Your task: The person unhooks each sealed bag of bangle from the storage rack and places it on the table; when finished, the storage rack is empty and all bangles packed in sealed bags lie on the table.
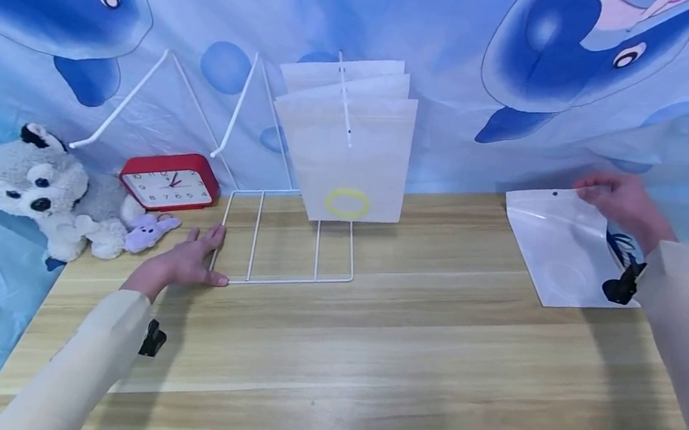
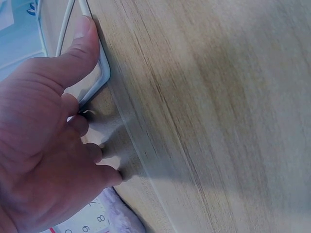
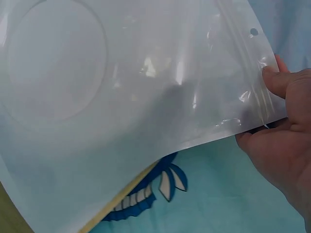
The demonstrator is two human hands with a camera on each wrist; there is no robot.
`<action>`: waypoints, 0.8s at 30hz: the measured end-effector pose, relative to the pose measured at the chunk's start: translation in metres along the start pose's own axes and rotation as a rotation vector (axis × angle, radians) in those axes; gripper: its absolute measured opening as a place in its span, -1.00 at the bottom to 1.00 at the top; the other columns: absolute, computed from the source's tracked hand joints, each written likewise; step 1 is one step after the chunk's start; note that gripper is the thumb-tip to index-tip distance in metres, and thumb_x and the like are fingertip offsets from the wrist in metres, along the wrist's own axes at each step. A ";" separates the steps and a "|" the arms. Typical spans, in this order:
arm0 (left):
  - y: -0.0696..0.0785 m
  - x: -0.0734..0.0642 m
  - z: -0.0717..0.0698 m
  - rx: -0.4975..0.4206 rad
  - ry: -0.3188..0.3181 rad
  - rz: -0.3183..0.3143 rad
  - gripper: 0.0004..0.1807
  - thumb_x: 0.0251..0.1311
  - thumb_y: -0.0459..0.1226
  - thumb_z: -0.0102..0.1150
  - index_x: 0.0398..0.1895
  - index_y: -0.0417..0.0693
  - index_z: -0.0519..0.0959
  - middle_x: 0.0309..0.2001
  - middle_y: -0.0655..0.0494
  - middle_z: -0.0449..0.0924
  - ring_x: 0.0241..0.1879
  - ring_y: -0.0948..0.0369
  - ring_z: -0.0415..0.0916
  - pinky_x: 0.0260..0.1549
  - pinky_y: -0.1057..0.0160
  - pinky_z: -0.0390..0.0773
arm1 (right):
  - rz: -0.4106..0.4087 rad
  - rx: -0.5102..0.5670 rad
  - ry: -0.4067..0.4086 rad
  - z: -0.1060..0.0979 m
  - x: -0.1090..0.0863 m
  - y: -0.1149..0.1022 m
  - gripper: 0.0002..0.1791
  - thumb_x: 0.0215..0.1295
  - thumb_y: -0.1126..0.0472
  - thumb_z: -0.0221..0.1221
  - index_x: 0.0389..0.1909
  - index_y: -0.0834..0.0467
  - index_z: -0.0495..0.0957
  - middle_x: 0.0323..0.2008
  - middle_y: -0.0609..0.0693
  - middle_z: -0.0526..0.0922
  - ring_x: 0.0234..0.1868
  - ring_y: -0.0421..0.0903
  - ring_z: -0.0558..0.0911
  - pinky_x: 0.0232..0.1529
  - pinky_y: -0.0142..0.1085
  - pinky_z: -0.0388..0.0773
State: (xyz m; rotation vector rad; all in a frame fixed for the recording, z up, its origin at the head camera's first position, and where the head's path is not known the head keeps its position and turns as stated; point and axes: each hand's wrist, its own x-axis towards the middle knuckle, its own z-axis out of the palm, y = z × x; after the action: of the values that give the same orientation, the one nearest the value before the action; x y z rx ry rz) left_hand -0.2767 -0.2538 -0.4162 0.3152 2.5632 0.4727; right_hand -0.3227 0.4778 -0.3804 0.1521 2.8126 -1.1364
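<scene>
Wood-grain tabletop (image 1: pixel 364 385), smooth, pale tan, grain running roughly crosswise. Cream fabric sleeves (image 1: pixel 84 356) on both arms, black clips (image 1: pixel 620 286) at the cuffs; the right one covers part of the loose pouch.

Left hand (image 1: pixel 188 259): fingers spread, thumb laid along the front wire at the near left corner of the white wire rack (image 1: pixel 287 281). Bracing contact, not wrapped round it. Rack = flat rectangular base with crossbars, angled prongs with rounded tips above.

Loose pouch: white glossy plastic pouch (image 1: pixel 556 244), rectangular, flat, round hang hole near the top edge, ridged seal line, faint circular emboss. It's well right of the rack. Right hand (image 1: pixel 626 202) pinches its top right corner, thumb on the face, fingers behind. Most of the pouch extends left of and below that grip. Can't tell if its bottom edge touches wood.

Fuzzy lilac plush (image 1: pixel 149 231) and grey-white husky plush (image 1: pixel 39 183) sit close left of the left hand; red boxy clock (image 1: pixel 168 182) with white face just beyond. Similar white pouches (image 1: pixel 356 164) hang from the rack's right prong, front one with a yellow ring. Blue whale-print curtain (image 1: pixel 452 149) behind everything.
</scene>
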 end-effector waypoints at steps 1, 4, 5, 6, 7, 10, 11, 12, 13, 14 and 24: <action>0.000 0.000 0.000 0.000 -0.001 0.002 0.25 0.09 0.03 0.44 0.59 -0.25 -0.21 0.56 -0.32 -0.35 0.44 -0.44 -0.51 0.26 -0.51 -0.20 | 0.007 -0.003 0.005 0.002 0.000 0.002 -0.42 0.56 -0.09 -0.07 0.30 0.30 0.35 0.31 0.36 0.24 0.22 0.35 0.23 0.06 0.27 0.27; 0.000 0.001 0.000 -0.003 -0.004 0.006 0.24 0.10 0.03 0.44 0.59 -0.25 -0.21 0.57 -0.30 -0.36 0.44 -0.43 -0.51 0.26 -0.51 -0.20 | 0.011 -0.028 0.030 0.009 0.000 0.005 -0.43 0.56 -0.07 -0.07 0.29 0.31 0.38 0.29 0.39 0.29 0.21 0.36 0.26 0.04 0.24 0.29; 0.000 0.001 0.000 -0.004 -0.003 0.006 0.24 0.10 0.03 0.44 0.59 -0.25 -0.20 0.57 -0.30 -0.36 0.44 -0.43 -0.51 0.26 -0.51 -0.20 | 0.011 -0.040 0.043 0.011 0.001 0.005 -0.43 0.56 -0.06 -0.07 0.28 0.33 0.38 0.27 0.40 0.31 0.19 0.37 0.28 0.03 0.23 0.30; 0.000 0.001 0.000 -0.005 -0.003 0.006 0.24 0.10 0.03 0.44 0.59 -0.25 -0.20 0.57 -0.30 -0.36 0.44 -0.43 -0.51 0.26 -0.51 -0.20 | 0.008 -0.055 0.058 0.014 0.002 0.005 -0.44 0.56 -0.04 -0.07 0.28 0.35 0.39 0.25 0.42 0.32 0.17 0.37 0.29 0.02 0.23 0.30; 0.000 0.001 0.000 -0.005 -0.002 0.006 0.24 0.10 0.03 0.44 0.59 -0.25 -0.20 0.57 -0.30 -0.35 0.44 -0.43 -0.51 0.26 -0.51 -0.20 | 0.006 -0.066 0.072 0.017 0.004 0.005 -0.44 0.56 -0.02 -0.07 0.26 0.36 0.40 0.24 0.44 0.33 0.16 0.38 0.29 0.01 0.24 0.30; -0.001 0.000 0.000 -0.001 0.002 0.004 0.24 0.10 0.03 0.44 0.59 -0.25 -0.20 0.57 -0.31 -0.35 0.44 -0.43 -0.51 0.26 -0.50 -0.20 | 0.022 -0.087 0.116 0.025 0.009 0.004 -0.49 0.56 0.04 -0.07 0.24 0.39 0.41 0.21 0.45 0.35 0.13 0.39 0.29 0.02 0.26 0.30; -0.001 0.000 0.000 0.000 0.003 0.005 0.24 0.10 0.02 0.44 0.59 -0.26 -0.20 0.57 -0.31 -0.34 0.44 -0.43 -0.50 0.27 -0.50 -0.20 | 0.028 -0.092 0.129 0.027 0.011 0.004 -0.51 0.56 0.08 -0.07 0.23 0.40 0.41 0.20 0.46 0.35 0.12 0.39 0.30 0.02 0.27 0.31; -0.001 0.000 0.000 -0.001 0.004 0.005 0.24 0.09 0.02 0.45 0.59 -0.26 -0.20 0.57 -0.31 -0.34 0.44 -0.43 -0.50 0.27 -0.50 -0.20 | 0.041 -0.086 0.140 0.029 0.013 0.004 -0.53 0.56 0.11 -0.07 0.23 0.41 0.40 0.20 0.45 0.35 0.11 0.39 0.30 0.01 0.26 0.32; -0.001 0.000 0.000 0.000 0.005 0.005 0.24 0.09 0.02 0.45 0.59 -0.25 -0.20 0.57 -0.31 -0.34 0.44 -0.43 -0.50 0.27 -0.50 -0.20 | 0.053 -0.079 0.151 0.031 0.014 0.004 -0.55 0.56 0.13 -0.06 0.22 0.42 0.40 0.19 0.45 0.34 0.10 0.39 0.30 0.01 0.24 0.34; -0.001 0.000 0.000 0.003 0.007 0.006 0.25 0.09 0.02 0.45 0.59 -0.26 -0.20 0.57 -0.31 -0.34 0.44 -0.43 -0.50 0.27 -0.50 -0.20 | 0.061 -0.079 0.163 0.033 0.016 0.005 -0.56 0.56 0.16 -0.06 0.21 0.42 0.40 0.18 0.45 0.35 0.09 0.38 0.31 -0.01 0.22 0.37; -0.002 -0.001 0.000 0.008 0.012 0.011 0.22 0.12 0.00 0.43 0.58 -0.27 -0.18 0.57 -0.31 -0.33 0.44 -0.44 -0.47 0.26 -0.51 -0.19 | -0.100 -0.348 0.318 0.041 0.022 0.005 -0.74 0.36 0.38 0.05 -0.13 0.53 0.56 -0.15 0.52 0.56 -0.02 0.43 0.37 0.07 0.26 0.27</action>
State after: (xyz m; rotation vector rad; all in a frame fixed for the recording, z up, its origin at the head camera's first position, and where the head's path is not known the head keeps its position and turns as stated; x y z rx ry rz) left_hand -0.2760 -0.2556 -0.4170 0.3307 2.5767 0.4698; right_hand -0.3416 0.4534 -0.4161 0.1767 3.2795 -0.6680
